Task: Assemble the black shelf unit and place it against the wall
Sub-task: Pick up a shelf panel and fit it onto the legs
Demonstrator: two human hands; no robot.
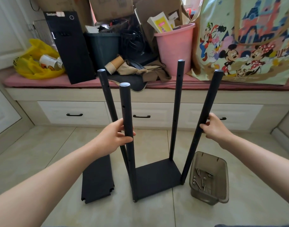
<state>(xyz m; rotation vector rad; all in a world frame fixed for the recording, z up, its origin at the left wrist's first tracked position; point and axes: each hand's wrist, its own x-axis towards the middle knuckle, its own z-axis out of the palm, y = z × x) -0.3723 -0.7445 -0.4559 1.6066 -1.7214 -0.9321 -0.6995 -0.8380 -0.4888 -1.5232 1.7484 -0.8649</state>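
**Bare Arms and Hands**

The 2 arms in view, the left forearm and the right forearm, are bare to the wrist. The left hand and right hand are bare as well. A strip of dark blue cloth shows at the bottom edge; what it belongs to is unclear.

A lived-in room of a home, as my feed shows it.
I see a built-in bench with white drawers and a pink cushion, over a beige tiled floor. Household clutter crowds the cushion: cardboard boxes, a black ThinkCentre computer tower, a pink plastic bucket, a yellow plastic bag, stacked paper cups, a large cartoon-print bag.
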